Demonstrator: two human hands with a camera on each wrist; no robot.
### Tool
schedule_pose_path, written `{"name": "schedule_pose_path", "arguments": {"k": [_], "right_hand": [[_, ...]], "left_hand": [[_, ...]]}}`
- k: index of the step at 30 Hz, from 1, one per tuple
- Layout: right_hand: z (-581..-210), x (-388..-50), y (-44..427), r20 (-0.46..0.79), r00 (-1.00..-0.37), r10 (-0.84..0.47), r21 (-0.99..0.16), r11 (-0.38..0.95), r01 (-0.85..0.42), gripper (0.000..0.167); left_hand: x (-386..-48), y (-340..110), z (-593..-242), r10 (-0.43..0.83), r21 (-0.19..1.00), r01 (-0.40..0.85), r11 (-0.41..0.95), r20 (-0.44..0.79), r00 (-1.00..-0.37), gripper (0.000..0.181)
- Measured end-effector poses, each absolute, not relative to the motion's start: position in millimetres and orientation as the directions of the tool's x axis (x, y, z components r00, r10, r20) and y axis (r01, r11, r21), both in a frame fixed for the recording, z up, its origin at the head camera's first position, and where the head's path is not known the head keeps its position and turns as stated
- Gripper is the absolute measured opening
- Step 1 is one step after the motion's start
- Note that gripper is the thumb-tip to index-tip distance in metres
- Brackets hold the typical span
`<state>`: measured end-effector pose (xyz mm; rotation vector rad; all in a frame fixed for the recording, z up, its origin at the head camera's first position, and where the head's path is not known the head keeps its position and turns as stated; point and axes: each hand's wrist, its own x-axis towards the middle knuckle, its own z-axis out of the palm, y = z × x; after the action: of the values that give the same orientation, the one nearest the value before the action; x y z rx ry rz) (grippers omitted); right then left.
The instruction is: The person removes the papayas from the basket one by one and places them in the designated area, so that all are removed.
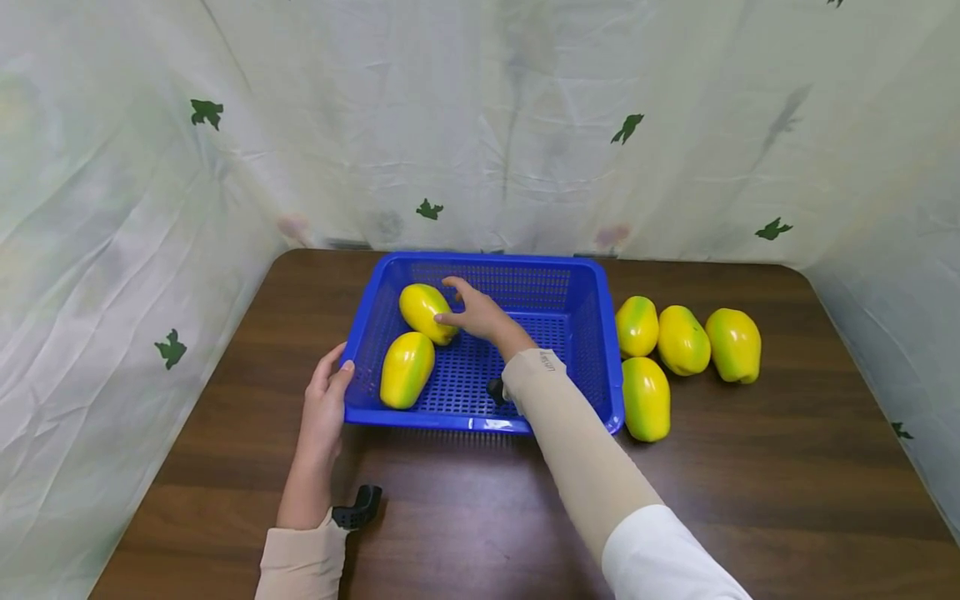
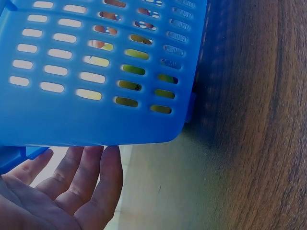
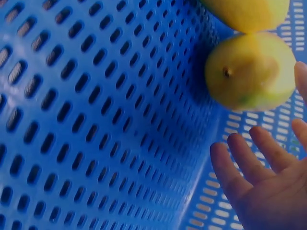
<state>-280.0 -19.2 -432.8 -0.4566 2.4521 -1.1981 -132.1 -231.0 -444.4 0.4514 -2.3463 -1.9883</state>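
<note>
Right hand (image 1: pixel 480 315) spread wide inside basket (image 1: pixel 480 258), just right of far fruit (image 1: pixel 422 305); contact unclear. Near fruit (image 1: pixel 407 371) beside far one. Left hand (image 1: pixel 323 404) grips basket's left rim.

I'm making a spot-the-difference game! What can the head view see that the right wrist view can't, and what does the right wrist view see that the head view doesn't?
Only the head view shows four yellow fruits on the table, the left hand at the basket's side, and the white sleeve.

Only the right wrist view shows a small dark spot on the end of one fruit.

Both show the blue basket, two fruits inside it and the right hand.
</note>
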Motion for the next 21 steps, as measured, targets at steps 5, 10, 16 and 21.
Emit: {"name": "schedule_pose_path", "arguments": {"k": [5,10,16,21], "right_hand": [[-432,-279,-26,-0.199,-0.861,-0.468,-0.796,0.589,-0.136,0.066],[-432,-277,-31,-0.203,-0.851,-0.485,-0.775,0.611,-0.164,0.067],[-432,-276,-34,-0.239,-0.844,-0.48,-0.719,0.671,-0.177,0.072],[-430,-275,-35,-0.262,-0.84,-0.476,-0.715,0.68,-0.163,0.072]], "left_hand": [[-132,-231,-444,-0.243,0.97,-0.188,0.152,-0.147,-0.959,0.048],[-132,-231,-443,-0.241,0.97,-0.191,0.148,-0.152,-0.959,0.048],[-132,-231,-443,-0.239,0.97,-0.193,0.147,-0.155,-0.959,0.047],[-132,-230,-443,-0.244,0.971,-0.189,0.144,-0.15,-0.958,0.046]]}}
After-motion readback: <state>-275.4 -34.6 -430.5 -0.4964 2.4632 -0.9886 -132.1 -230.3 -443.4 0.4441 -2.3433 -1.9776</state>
